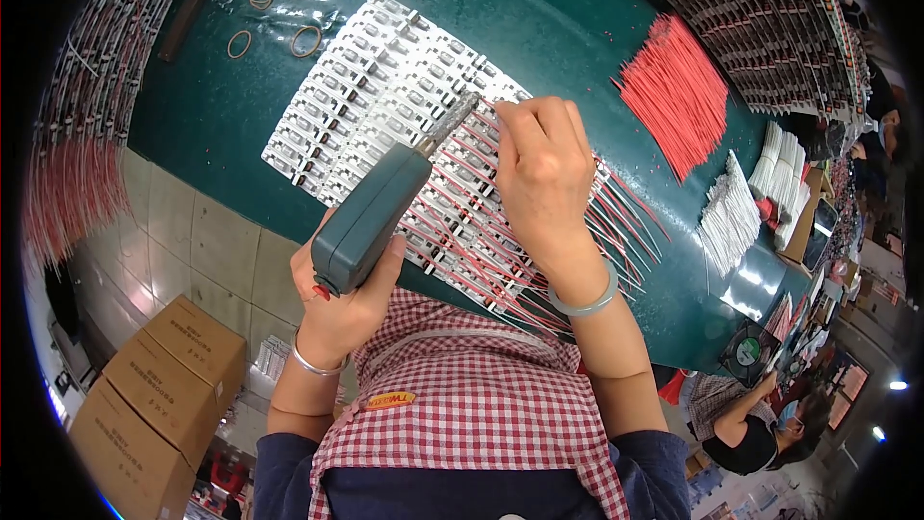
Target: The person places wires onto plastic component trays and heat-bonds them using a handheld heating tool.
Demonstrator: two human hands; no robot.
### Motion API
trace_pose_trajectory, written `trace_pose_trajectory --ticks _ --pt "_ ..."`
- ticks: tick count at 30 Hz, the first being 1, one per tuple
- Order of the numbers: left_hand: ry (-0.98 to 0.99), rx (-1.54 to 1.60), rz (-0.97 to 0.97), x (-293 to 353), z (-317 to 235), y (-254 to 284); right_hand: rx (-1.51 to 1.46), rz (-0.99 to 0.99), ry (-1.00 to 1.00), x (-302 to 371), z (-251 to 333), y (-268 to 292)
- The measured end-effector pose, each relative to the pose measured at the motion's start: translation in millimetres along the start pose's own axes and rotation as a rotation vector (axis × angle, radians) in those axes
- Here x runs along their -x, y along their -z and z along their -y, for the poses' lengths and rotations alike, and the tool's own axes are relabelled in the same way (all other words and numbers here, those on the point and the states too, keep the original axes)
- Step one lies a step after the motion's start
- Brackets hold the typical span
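My left hand point(351, 294) is wrapped around a dark green, box-bodied hand tool point(371, 217) with a narrow, silvery, rough-looking tip. That tip points up and right, over a panel of small white modules point(361, 77) laid out in rows on the table. Close to the tip, my right hand point(544, 159) is closed in a pinch above the panel. A thin red wire point(486, 117) runs at its fingertips; the exact grip is partly hidden by the fingers. Red and white wires point(462, 260) lie across the nearer rows, their loose ends spreading to the right.
A pile of red wires point(674, 91) and a bundle of white wires point(731, 212) lie on the green table point(539, 19) at right. Rubber bands point(306, 40) sit at upper left. Wired strips point(87, 135) hang at far left. Cardboard boxes point(173, 376) stand below; another person point(751, 424) works at lower right.
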State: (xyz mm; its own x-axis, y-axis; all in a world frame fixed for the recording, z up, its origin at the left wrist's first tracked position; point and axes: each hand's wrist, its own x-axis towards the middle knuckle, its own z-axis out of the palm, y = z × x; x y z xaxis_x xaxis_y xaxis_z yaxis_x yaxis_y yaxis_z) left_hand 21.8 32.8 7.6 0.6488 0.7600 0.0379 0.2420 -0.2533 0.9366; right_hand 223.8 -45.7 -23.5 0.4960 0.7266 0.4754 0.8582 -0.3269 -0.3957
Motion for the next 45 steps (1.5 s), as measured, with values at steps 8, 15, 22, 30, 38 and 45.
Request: trace_pose_trajectory --ticks 8,15,22,30,38,45 --pt "0.091 -0.01 -0.037 9.4 -1.6 4.4 0.003 -0.003 0.009 -1.0 0.1 0.0" --pt "0.147 0.047 -0.061 9.7 -5.7 1.5 0.008 0.032 -0.022 -1.5 -2.5 4.6" --pt "0.212 0.117 -0.098 18.0 5.3 3.7 0.243 0.013 -0.136 -12.2 -58.6 53.8" --pt "0.228 0.155 -0.102 14.5 1.5 -1.5 0.294 0.005 -0.193 -5.9 -120.7 61.5" --pt "0.177 0.109 -0.098 13.9 3.5 0.0 0.225 -0.06 -0.246 -2.9 -119.8 58.9" --pt "0.244 0.141 -0.117 12.0 1.1 0.8 0.27 -0.077 -0.202 -5.6 -118.8 65.8"
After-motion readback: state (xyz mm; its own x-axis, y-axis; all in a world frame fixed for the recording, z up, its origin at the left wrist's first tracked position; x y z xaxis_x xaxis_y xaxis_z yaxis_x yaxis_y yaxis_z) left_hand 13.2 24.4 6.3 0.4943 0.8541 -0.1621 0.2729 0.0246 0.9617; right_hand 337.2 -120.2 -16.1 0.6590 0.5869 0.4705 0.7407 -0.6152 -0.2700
